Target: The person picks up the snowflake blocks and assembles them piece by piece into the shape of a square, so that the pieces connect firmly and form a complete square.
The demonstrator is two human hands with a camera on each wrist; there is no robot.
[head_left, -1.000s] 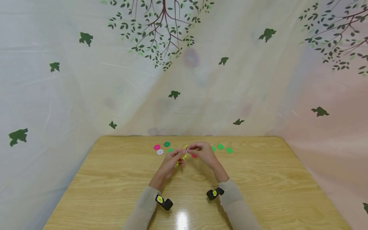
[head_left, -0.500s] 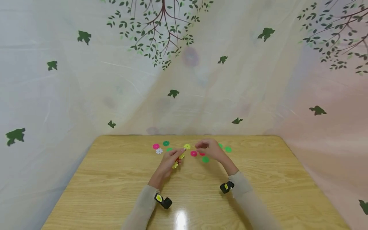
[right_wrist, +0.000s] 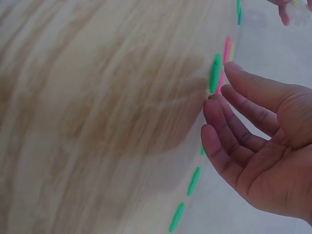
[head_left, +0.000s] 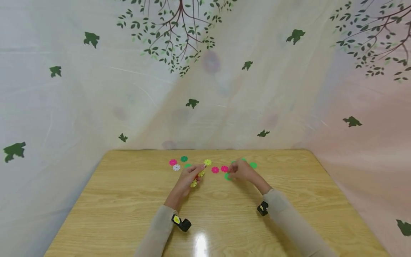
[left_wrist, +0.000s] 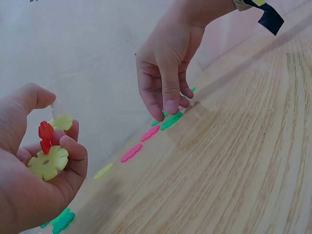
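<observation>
My left hand (head_left: pixel 187 180) holds a short joined string of flower-shaped plastic discs. In the left wrist view it has a yellow flower disc (left_wrist: pixel 48 163), a red flower disc (left_wrist: pixel 46 136) and another yellow one (left_wrist: pixel 62 122). A whitish piece (left_wrist: pixel 56 108) stands at the thumb tip. Over the table my right hand (head_left: pixel 242 170) reaches down with loosely bent fingers, and no piece shows between them. Closest to its fingertips lies a green flower disc (right_wrist: pixel 215 73). Two pink flower discs (head_left: pixel 215 170) and a loose yellow flower disc (head_left: pixel 208 162) lie between the hands.
Left of my hands, a pink disc (head_left: pixel 173 162), a white disc (head_left: pixel 176 167) and a dark green disc (head_left: pixel 184 159) lie on the wooden table (head_left: pixel 224 221). More green discs (head_left: pixel 253 165) lie beyond the right hand. A printed curtain (head_left: pixel 154 117) hangs behind the table's far edge.
My right hand has left the left hand's fingertips and moved right, down to the green disc. The left hand stays nearly in place, still holding the string of discs.
</observation>
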